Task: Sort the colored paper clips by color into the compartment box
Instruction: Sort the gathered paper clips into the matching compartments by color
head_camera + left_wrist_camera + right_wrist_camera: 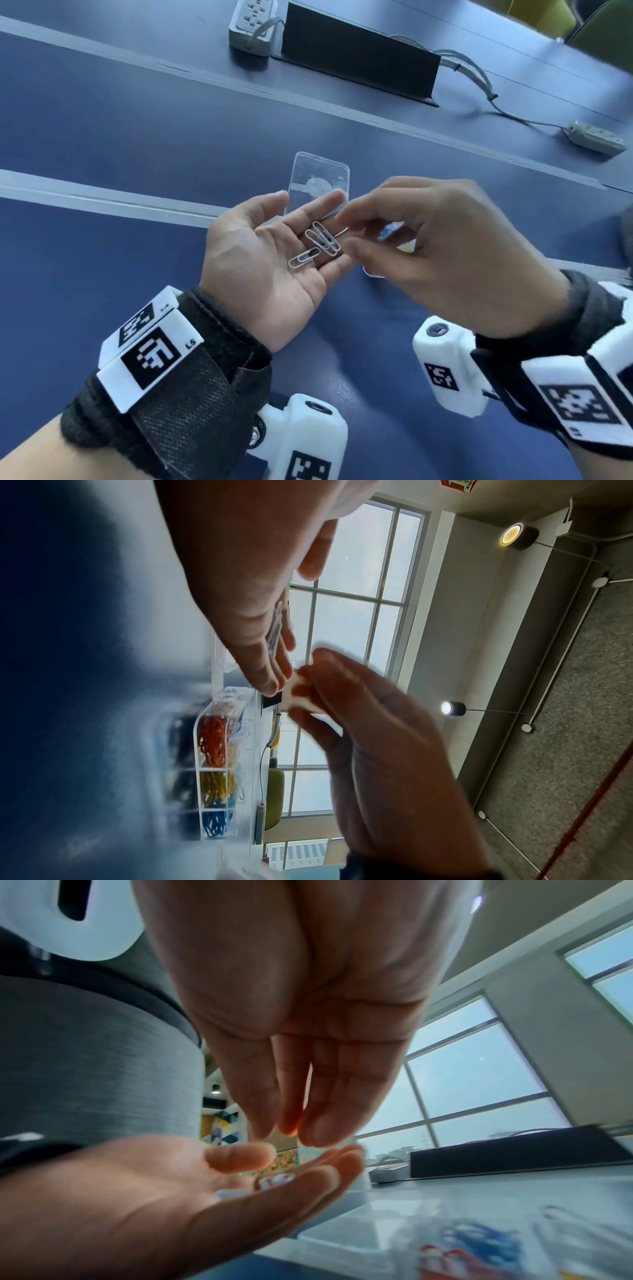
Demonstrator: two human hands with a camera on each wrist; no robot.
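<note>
My left hand (301,222) is held palm up and flat above the blue table, with three white paper clips (317,245) lying loose on its fingers. My right hand (347,233) hovers just right of them, thumb and forefinger apart over the clips and holding nothing. The right wrist view shows the right fingertips (291,1131) hanging above the left palm and the white clips (274,1180). The clear compartment box (215,772) holds red, yellow and blue clips in separate cells. In the head view my right hand hides most of it.
A clear lid (320,178) lies flat on the table beyond my left hand. Further back are a raised black cable flap (359,58), a power strip (251,20) and a second power strip (594,137) with cables. Green chairs stand at the far right.
</note>
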